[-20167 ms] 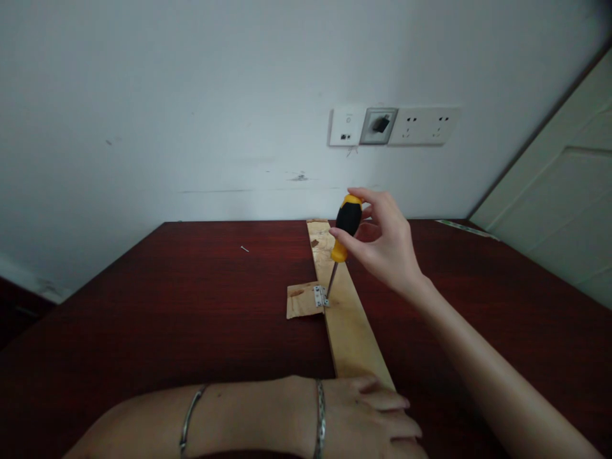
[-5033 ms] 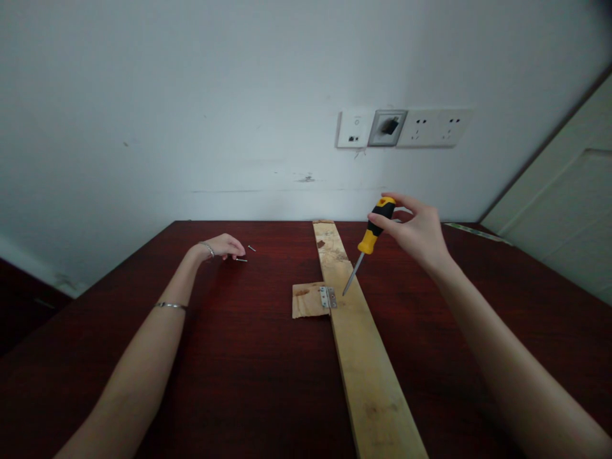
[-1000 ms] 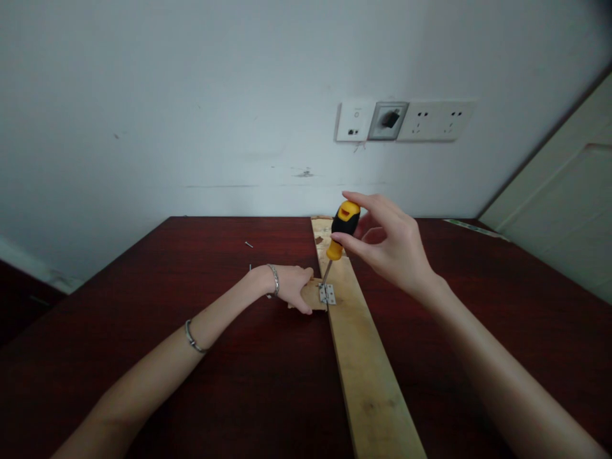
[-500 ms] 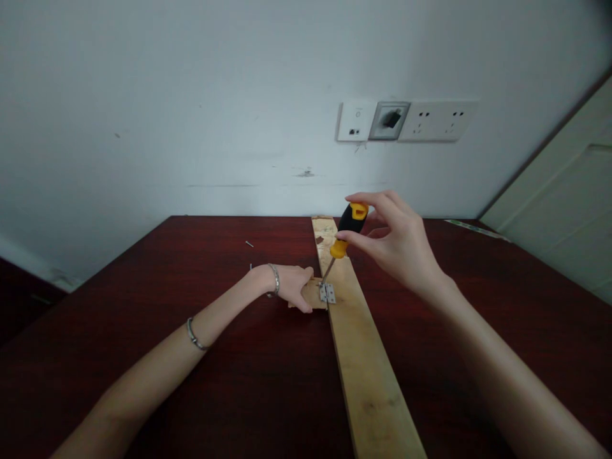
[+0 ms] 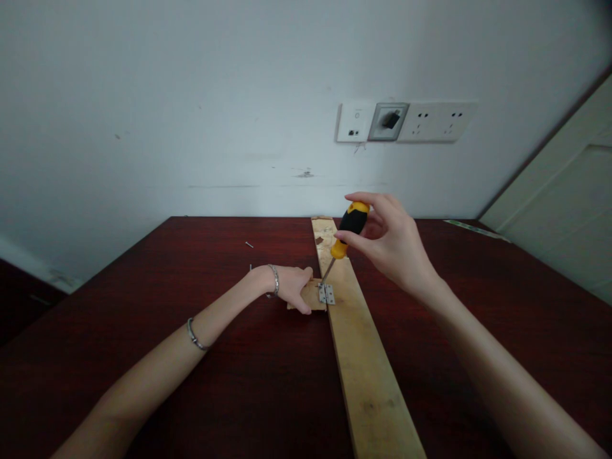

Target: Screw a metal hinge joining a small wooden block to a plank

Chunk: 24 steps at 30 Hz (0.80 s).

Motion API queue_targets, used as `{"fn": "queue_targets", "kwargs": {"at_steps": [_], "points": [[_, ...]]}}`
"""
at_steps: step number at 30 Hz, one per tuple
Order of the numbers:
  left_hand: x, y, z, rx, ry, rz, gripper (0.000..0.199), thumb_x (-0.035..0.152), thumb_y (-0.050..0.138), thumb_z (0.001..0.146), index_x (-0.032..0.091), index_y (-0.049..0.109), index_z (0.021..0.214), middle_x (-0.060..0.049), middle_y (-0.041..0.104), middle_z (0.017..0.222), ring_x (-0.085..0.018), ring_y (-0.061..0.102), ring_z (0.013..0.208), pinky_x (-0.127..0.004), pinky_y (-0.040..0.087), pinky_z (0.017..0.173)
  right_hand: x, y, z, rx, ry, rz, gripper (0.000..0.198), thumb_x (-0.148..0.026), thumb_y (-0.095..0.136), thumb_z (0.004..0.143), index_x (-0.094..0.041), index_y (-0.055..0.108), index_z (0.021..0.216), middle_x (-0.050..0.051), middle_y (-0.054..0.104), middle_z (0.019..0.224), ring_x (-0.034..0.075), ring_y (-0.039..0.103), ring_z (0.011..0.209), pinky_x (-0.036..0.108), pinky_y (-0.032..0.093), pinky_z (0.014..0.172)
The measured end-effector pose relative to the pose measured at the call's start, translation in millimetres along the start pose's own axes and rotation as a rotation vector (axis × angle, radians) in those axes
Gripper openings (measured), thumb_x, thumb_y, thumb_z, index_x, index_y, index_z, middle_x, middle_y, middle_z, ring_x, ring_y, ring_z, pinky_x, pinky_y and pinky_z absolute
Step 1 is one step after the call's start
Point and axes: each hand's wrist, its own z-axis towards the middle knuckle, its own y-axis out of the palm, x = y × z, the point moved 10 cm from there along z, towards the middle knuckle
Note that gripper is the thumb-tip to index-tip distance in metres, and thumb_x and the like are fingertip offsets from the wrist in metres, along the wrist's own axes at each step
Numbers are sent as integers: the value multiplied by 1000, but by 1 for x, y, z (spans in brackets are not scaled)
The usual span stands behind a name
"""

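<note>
My right hand (image 5: pixel 389 239) grips the black and yellow handle of a screwdriver (image 5: pixel 352 220), thumb on one side and fingers at the top. Its shaft slants down and left, with the tip at the upper left part of a silver hinge (image 5: pixel 326 294). The hinge spans a small wood block (image 5: pixel 312 294) and a long wooden board (image 5: pixel 366 344). Gripping the block from the left, my left hand (image 5: pixel 292 287) has its thumb along the near edge and fingers along the far edge. Any screw under the tip is too small to make out clearly.
A loose screw (image 5: pixel 249 244) lies on the dark red table (image 5: pixel 201 268), with another partly visible behind my left wrist. At the back rises a white wall with sockets (image 5: pixel 433 122). A patterned strip (image 5: pixel 475 229) lies at the back right, near a pale door (image 5: pixel 564 172).
The screwdriver handle has turned slightly and shifted a little in my right fingers. My left hand stays on the block.
</note>
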Motion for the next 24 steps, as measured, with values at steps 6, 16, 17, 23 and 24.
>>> {"fn": "queue_targets", "kwargs": {"at_steps": [6, 16, 17, 23, 24], "points": [[-3, 2, 1, 5, -1, 9, 82, 60, 69, 59, 13, 42, 120, -12, 68, 101, -24, 66, 85, -30, 48, 70, 5, -1, -2, 40, 15, 102, 58, -22, 66, 77, -29, 46, 130, 6, 59, 113, 19, 62, 88, 37, 58, 76], [2, 1, 0, 5, 44, -9, 83, 61, 68, 58, 11, 43, 120, -13, 67, 106, -26, 65, 89, -31, 48, 74, -10, 8, -3, -58, -51, 221, 47, -19, 65, 78, -27, 54, 122, 7, 54, 124, 23, 58, 109, 41, 57, 87], [2, 0, 0, 7, 45, -8, 83, 61, 68, 59, 11, 43, 120, -14, 66, 106, -26, 65, 89, -31, 48, 73, -11, 8, -4, -47, -51, 213, 46, -22, 68, 76, -27, 55, 120, 7, 53, 124, 23, 59, 108, 41, 59, 84], [-2, -2, 1, 19, 39, -25, 83, 62, 68, 59, 12, 42, 120, -12, 68, 102, -26, 65, 88, -31, 48, 74, -11, 5, -5, -11, -46, 181, 46, -23, 67, 78, -28, 54, 122, 7, 55, 121, 24, 58, 109, 42, 58, 87], [-2, -2, 1, 19, 43, -27, 83, 61, 68, 59, 12, 42, 120, -12, 68, 101, -26, 65, 88, -31, 48, 74, -10, 6, -5, -17, -49, 177, 48, -21, 65, 79, -29, 52, 125, 6, 56, 122, 24, 58, 109, 43, 57, 88]]}}
